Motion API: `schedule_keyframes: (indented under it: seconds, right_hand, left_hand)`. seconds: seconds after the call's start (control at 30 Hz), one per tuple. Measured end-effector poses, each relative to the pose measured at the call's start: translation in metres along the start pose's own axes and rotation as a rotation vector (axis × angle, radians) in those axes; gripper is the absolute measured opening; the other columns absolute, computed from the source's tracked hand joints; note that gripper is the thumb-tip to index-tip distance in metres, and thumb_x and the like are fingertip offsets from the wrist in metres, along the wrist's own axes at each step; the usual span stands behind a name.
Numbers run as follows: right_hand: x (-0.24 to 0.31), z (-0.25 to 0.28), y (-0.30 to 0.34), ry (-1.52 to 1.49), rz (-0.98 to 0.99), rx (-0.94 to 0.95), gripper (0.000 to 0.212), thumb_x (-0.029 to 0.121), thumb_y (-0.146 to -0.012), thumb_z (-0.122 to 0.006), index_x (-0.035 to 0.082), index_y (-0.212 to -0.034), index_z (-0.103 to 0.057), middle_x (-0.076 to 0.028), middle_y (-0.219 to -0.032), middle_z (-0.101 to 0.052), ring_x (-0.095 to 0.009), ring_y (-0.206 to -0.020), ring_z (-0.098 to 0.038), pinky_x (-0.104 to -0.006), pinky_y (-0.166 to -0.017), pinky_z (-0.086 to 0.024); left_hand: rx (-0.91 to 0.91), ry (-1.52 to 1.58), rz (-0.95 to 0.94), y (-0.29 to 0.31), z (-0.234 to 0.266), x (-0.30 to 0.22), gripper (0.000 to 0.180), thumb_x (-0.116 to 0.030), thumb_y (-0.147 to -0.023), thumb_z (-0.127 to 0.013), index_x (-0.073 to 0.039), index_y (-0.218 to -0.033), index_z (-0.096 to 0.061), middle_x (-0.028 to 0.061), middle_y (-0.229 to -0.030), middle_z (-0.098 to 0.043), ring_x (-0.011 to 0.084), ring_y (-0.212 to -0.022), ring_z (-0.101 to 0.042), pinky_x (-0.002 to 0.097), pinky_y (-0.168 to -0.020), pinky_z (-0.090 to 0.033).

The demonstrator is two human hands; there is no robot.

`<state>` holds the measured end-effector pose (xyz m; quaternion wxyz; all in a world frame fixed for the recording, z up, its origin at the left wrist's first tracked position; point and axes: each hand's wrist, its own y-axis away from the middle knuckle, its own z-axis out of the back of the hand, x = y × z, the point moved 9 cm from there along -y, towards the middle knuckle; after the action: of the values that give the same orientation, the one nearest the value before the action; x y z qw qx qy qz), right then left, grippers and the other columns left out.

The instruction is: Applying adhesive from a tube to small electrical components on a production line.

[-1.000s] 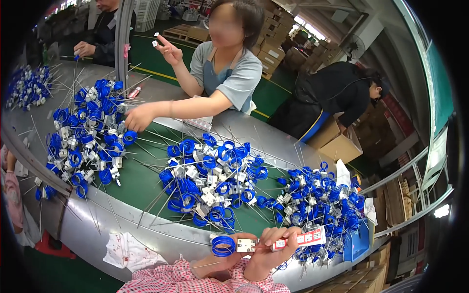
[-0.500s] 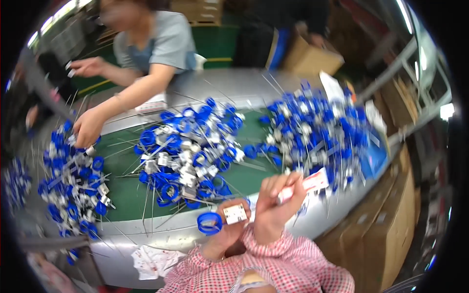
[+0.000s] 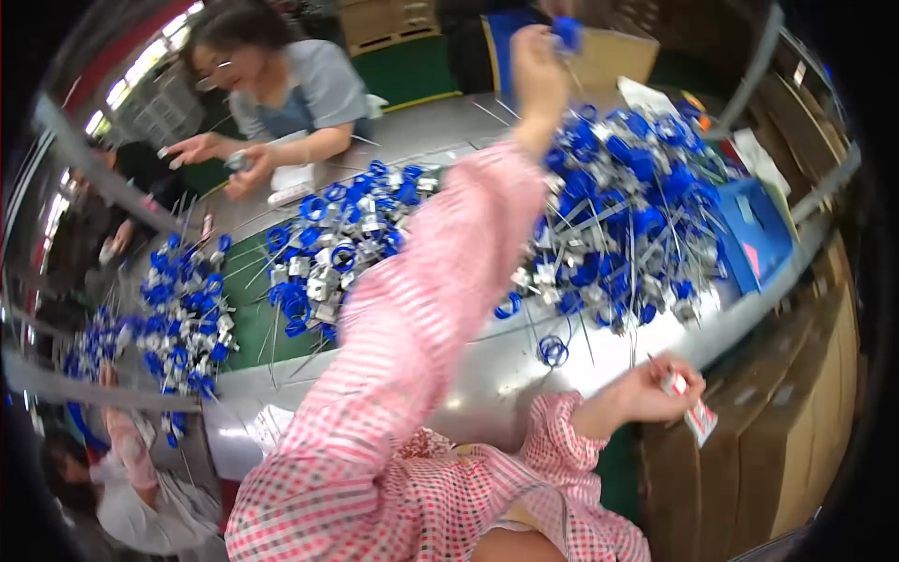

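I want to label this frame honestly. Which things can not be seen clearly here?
- Head view, left hand: motion-blurred; the blue piece at its fingertips has no clear shape.
- Right hand: fingers cover part of the white-and-red tag; print too small.
- Blue-ring pile: the pink checked sleeve hides its left edge.
- Co-workers at the rim: bent and cropped by the fisheye.

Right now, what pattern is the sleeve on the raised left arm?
Pink-and-white check, on the sleeve leading up to the left hand, clearest in the head view.

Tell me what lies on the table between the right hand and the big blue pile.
In the head view, one loose blue coil lies on bare metal table between the right hand and the big blue pile.
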<state>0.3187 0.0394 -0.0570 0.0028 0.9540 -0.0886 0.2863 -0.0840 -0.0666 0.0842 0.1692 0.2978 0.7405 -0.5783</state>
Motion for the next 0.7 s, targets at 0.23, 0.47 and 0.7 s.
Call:
schedule_keyframes:
  seconds: [0.23,0.47,0.7]
  right_hand:
    - [-0.028,0.024,-0.031,-0.090,-0.113,-0.135,0.016,0.018,-0.076,-0.051,0.008,-0.067,-0.042,-0.003,-0.056,-0.045,-0.011,-0.044,-0.033,-0.0202,-0.041,-0.023]
    - [-0.035,-0.010,-0.012,-0.100,-0.161,0.086,0.018,0.020,-0.077,-0.051,0.007,-0.068,-0.042,-0.004,-0.058,-0.047,-0.011,-0.042,-0.031,-0.0209,-0.040,-0.024]
    - [-0.043,-0.045,0.041,-0.093,-0.287,0.217,0.023,0.023,-0.079,-0.048,0.006,-0.063,-0.042,-0.003,-0.056,-0.044,-0.010,-0.044,-0.030,-0.0202,-0.041,-0.021]
  left_hand:
    - [1.086,-1.125,0.209,0.079,-0.114,0.156,0.036,-0.034,-0.079,-0.047,-0.015,-0.106,-0.059,0.0114,-0.114,-0.054,0.0357,-0.121,-0.032,0.0565,-0.095,-0.018]
    - [1.484,-0.798,-0.218,-0.021,0.050,0.044,0.024,-0.021,-0.078,-0.050,-0.005,-0.092,-0.062,0.0143,-0.083,-0.062,0.0226,-0.076,-0.060,0.0336,-0.065,-0.045]
    - [1.495,-1.307,0.458,-0.027,0.413,0.015,0.029,-0.023,-0.071,-0.056,-0.006,-0.093,-0.063,0.0123,-0.072,-0.063,0.0223,-0.069,-0.060,0.0344,-0.060,-0.047]
